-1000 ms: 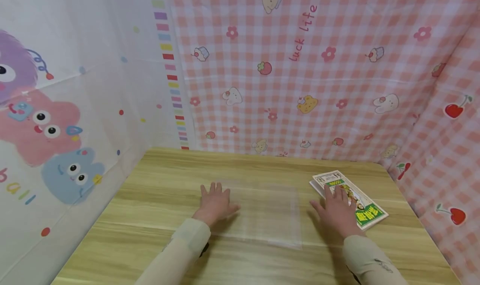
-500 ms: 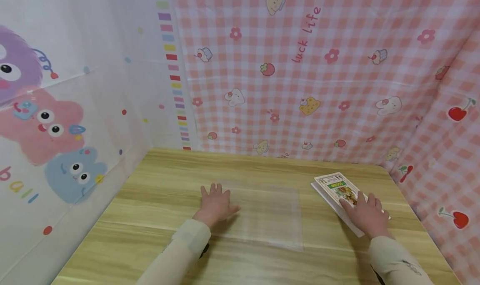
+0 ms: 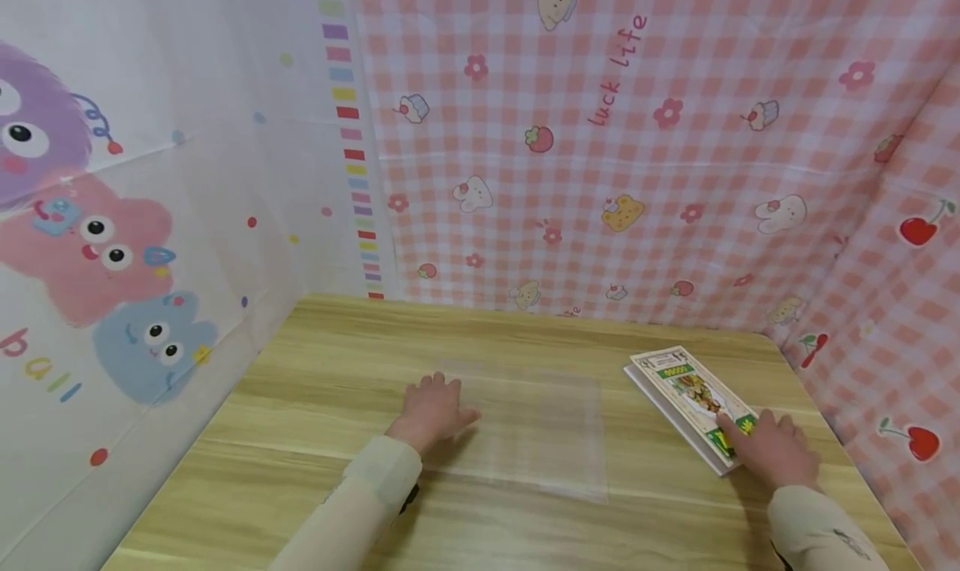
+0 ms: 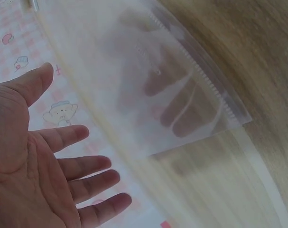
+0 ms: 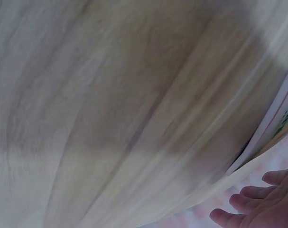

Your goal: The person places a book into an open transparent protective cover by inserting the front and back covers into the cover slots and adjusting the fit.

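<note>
A clear plastic sleeve [image 3: 547, 438] lies flat in the middle of the wooden table. My left hand [image 3: 432, 408] is at its left edge, fingers spread and holding nothing. In the left wrist view the sleeve [image 4: 153, 80] has a ribbed strip along one side, and finger shapes reflect in its surface. To the right lies a booklet [image 3: 693, 392] with a green and cream illustrated cover, angled on the table. At its near right corner is my right hand [image 3: 776, 453], the thumb overlapping the cover. In the right wrist view its fingers [image 5: 248, 202] are extended, beside the booklet's edge [image 5: 267, 123].
A wooden table [image 3: 360, 338] spans the lower view. Behind it hangs a pink checked cloth [image 3: 570, 179], with a cartoon-printed white cloth [image 3: 247, 179] at the left and more checked cloth [image 3: 900, 329] at the right.
My right hand has moved right and nearer, from over the booklet's middle to its near right corner, uncovering most of the cover. The left hand stays by the sleeve, its fingers slightly more bent.
</note>
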Available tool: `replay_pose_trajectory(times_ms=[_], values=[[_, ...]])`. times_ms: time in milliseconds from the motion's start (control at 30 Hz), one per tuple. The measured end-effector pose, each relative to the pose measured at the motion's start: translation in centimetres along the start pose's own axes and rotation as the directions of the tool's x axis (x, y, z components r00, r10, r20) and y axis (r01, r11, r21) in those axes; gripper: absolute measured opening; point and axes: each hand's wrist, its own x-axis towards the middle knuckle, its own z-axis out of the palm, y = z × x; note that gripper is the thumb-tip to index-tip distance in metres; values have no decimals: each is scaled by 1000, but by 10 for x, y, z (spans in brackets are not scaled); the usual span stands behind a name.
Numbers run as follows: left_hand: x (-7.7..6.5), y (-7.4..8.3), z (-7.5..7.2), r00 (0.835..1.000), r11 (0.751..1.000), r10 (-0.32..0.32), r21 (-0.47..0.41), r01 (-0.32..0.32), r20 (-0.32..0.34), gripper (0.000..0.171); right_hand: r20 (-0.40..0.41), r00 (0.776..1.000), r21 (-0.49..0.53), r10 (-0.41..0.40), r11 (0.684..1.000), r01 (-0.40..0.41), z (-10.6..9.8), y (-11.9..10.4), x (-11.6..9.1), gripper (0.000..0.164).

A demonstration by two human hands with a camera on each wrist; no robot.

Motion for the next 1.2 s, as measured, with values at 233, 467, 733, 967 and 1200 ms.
replay_pose_trajectory(times_ms=[233,467,733,967,1200], values=[[-4,0,-4,1000,1000,17,-11,-17,3,63,15,999,20,44,999,-44,2,5,3,114],[-5,1,-6,1000,1000,10,-8,-10,18,61,53,994,33,92,995,-94,6,7,7,120],[-5,1,-6,1000,1000,3,8,-3,23,60,66,986,28,156,987,-158,7,1,12,124],[-4,2,-4,1000,1000,8,11,-8,24,57,78,973,27,216,976,-218,7,-1,15,124],[-4,4,-3,999,1000,2,2,-2,32,56,137,944,86,300,946,-313,4,-7,16,122]])
